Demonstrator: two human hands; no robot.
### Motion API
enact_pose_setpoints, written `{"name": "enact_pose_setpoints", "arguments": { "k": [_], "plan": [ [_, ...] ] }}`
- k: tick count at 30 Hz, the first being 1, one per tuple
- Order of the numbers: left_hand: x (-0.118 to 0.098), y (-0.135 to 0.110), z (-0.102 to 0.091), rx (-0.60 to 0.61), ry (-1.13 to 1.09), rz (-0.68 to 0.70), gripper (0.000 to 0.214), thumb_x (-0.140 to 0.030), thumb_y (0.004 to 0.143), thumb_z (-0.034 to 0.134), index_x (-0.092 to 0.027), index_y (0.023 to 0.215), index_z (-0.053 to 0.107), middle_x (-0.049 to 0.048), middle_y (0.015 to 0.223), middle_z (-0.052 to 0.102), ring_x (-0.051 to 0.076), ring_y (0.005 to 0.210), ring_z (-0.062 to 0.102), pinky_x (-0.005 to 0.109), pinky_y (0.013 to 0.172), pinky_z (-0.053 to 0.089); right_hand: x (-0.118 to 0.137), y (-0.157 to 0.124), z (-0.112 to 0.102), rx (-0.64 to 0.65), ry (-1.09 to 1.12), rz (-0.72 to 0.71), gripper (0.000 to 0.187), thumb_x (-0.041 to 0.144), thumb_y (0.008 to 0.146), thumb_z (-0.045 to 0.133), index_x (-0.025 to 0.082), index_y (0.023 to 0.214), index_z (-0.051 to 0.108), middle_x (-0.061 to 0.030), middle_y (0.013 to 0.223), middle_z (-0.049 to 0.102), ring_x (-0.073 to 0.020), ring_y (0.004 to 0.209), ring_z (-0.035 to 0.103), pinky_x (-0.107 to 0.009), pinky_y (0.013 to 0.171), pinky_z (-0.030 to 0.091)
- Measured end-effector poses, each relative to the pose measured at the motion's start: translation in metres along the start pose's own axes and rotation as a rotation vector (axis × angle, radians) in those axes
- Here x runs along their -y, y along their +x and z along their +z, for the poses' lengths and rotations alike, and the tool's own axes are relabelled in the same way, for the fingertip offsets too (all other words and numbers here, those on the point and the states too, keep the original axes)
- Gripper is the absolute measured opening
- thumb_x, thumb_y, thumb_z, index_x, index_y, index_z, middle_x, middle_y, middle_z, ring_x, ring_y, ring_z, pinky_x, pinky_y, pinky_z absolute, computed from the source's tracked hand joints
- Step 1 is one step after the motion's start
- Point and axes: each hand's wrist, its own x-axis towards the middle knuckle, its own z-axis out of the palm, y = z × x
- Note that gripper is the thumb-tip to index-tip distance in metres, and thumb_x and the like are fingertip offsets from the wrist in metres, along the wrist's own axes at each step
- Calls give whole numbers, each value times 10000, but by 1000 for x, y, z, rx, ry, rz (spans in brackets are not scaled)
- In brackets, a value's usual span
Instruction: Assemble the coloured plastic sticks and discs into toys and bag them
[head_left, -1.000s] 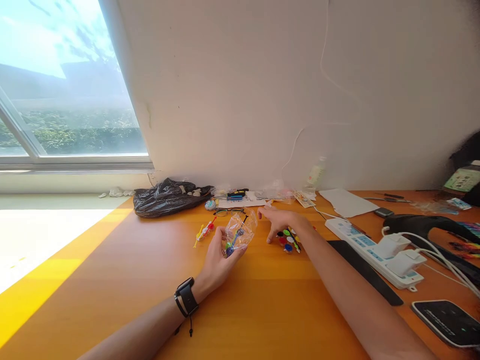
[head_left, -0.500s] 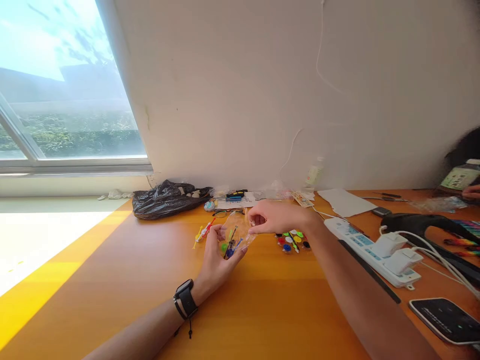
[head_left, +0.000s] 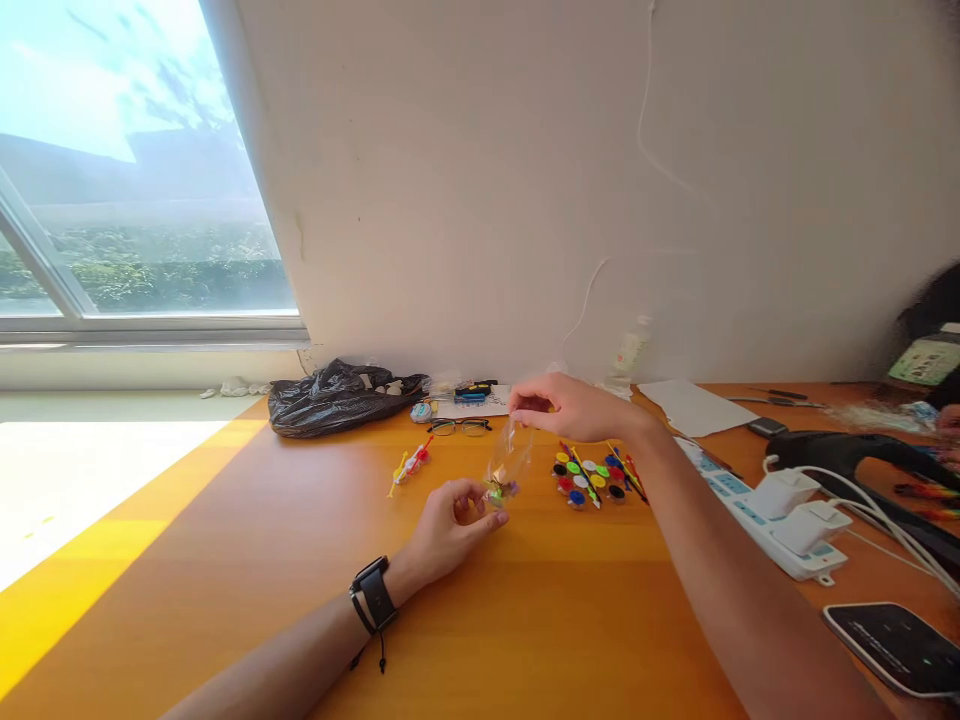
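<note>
My right hand [head_left: 566, 407] pinches the top of a small clear plastic bag [head_left: 510, 462] and holds it up above the orange table [head_left: 480, 610]. My left hand [head_left: 450, 525], with a black watch on its wrist, pinches the bag's lower end, where small coloured pieces [head_left: 498, 490] are bunched. Just right of the bag lie a cluster of small round paint pots [head_left: 585, 478] and thin coloured sticks.
A black plastic bag [head_left: 334, 395], glasses [head_left: 459, 427] and small tools lie by the wall. A yellow and red toy piece [head_left: 409, 465] lies to the left. A white power strip [head_left: 772, 500] with chargers and a phone [head_left: 892, 645] are at right. Another person's hand [head_left: 946, 425] shows far right.
My right hand moved from the paint pots to the bag's top and lifted it upright. My left hand shifted from cradling the bag to pinching its lower end.
</note>
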Motion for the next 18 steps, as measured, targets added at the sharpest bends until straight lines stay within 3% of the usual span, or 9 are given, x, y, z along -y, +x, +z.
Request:
{"name": "enact_pose_setpoints", "arguments": {
  "k": [5, 7, 9, 12, 15, 18],
  "plan": [
    [-4, -1, 0, 49, 64, 19, 471, -555, 988, 620, -162, 747, 716, 34, 727, 654, 156, 668, 548, 259, 623, 435, -4, 3, 1, 82, -9, 37, 175, 374, 928, 625, 210, 887, 670, -4, 795, 631, -147, 648, 505, -269, 592, 358],
    [-4, -2, 0, 49, 63, 42, 423, -548, 981, 642, -171, 821, 748, 53, 808, 699, 181, 743, 601, 274, 684, 478, -2, 4, 1, 92, -34, 55, 184, 367, 925, 628, 201, 852, 658, 3, 774, 616, -137, 632, 485, -265, 576, 344],
    [-3, -2, -1, 21, 36, 61, 355, -537, 950, 699, -196, 1012, 777, 86, 982, 750, 225, 886, 656, 304, 785, 523, -2, 5, 2, 69, -38, 54, 207, 381, 931, 625, 195, 846, 658, 4, 754, 608, -139, 640, 482, -263, 573, 340],
    [2, -2, 0, -29, 5, 42, 413, -534, 936, 726, -218, 1202, 744, 114, 1130, 756, 256, 1002, 677, 334, 862, 547, -9, 10, 6, 130, 8, 52, 204, 372, 937, 615, 187, 875, 675, -10, 782, 650, -148, 666, 525, -261, 583, 363],
    [3, -1, 1, -18, -6, 1, 401, -554, 1004, 618, -197, 1123, 756, 102, 1047, 765, 237, 931, 688, 325, 825, 550, -22, 16, 14, 198, 7, 51, 176, 344, 915, 649, 181, 936, 711, -33, 854, 697, -171, 734, 592, -268, 631, 426],
    [-3, 0, 0, 43, -21, 2, 451, -564, 1051, 518, -178, 1020, 750, 88, 984, 756, 227, 896, 682, 322, 821, 538, -29, 20, 20, 151, 34, -15, 281, 354, 883, 726, 206, 1120, 736, -58, 1043, 732, -213, 916, 653, -293, 771, 499]
  ]
}}
